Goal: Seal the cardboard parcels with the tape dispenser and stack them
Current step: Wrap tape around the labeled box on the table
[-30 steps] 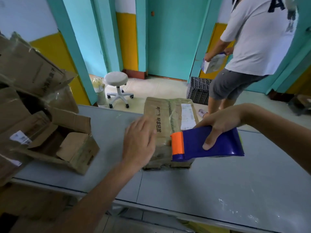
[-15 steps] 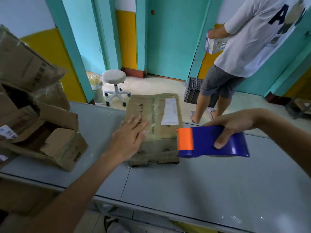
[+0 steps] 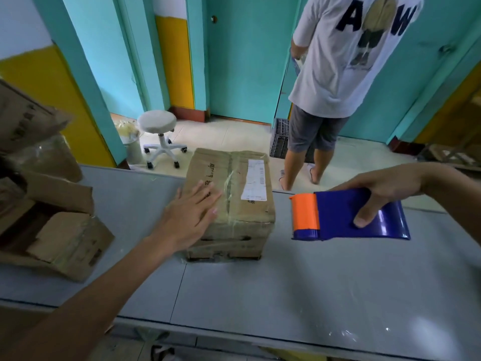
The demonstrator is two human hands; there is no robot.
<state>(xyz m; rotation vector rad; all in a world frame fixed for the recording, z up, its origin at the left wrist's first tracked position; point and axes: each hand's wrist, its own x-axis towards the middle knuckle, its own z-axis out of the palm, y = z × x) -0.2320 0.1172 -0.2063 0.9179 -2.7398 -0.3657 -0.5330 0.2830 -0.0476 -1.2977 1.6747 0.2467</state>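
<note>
A brown cardboard parcel with a white shipping label and a taped top seam stands on the grey table, near its far edge. My left hand lies flat with straight fingers on the parcel's top left side. My right hand grips a blue tape dispenser with an orange front, held above the table just right of the parcel and apart from it.
Several opened and crumpled cardboard boxes are piled at the table's left end. Beyond the table a person in a white shirt stands facing away near a dark crate. A white stool stands on the floor.
The view has shifted, and the parcel now sits left of centre. My right hand has carried the dispenser off the parcel's near right corner to its right side. My left hand stays flat on the parcel's left.
</note>
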